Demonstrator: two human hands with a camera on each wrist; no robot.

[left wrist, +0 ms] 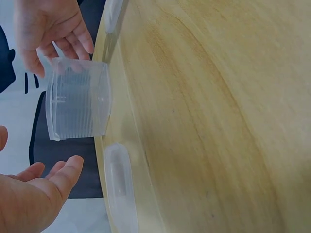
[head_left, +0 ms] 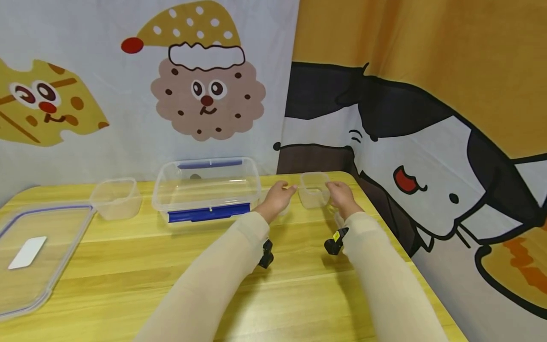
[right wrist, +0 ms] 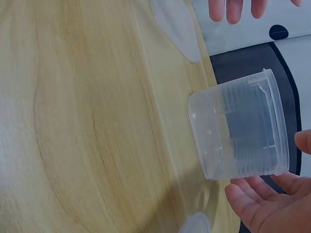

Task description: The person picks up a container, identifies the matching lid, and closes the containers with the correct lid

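Observation:
A small clear plastic container (head_left: 314, 191) stands upright near the table's far right corner, between the two hands. My right hand (head_left: 343, 195) is at its right side; in the right wrist view the fingers (right wrist: 243, 201) lie against the container wall and the thumb stands apart from them. To the container's left is my left hand (head_left: 277, 199), with a gap between it and the wall. Its fingers (left wrist: 68, 177) are extended and hold nothing. A translucent lid (left wrist: 120, 189) lies on the table near the left hand, and another translucent piece (right wrist: 197, 224) is near the right wrist.
A large clear box with blue clips (head_left: 209, 213) stands left of the hands. Farther left are a small translucent container (head_left: 117, 204) and a large clear lid (head_left: 64, 266) bearing a white rectangle (head_left: 27, 252). A patterned curtain (head_left: 273, 85) hangs behind the table (head_left: 290, 294).

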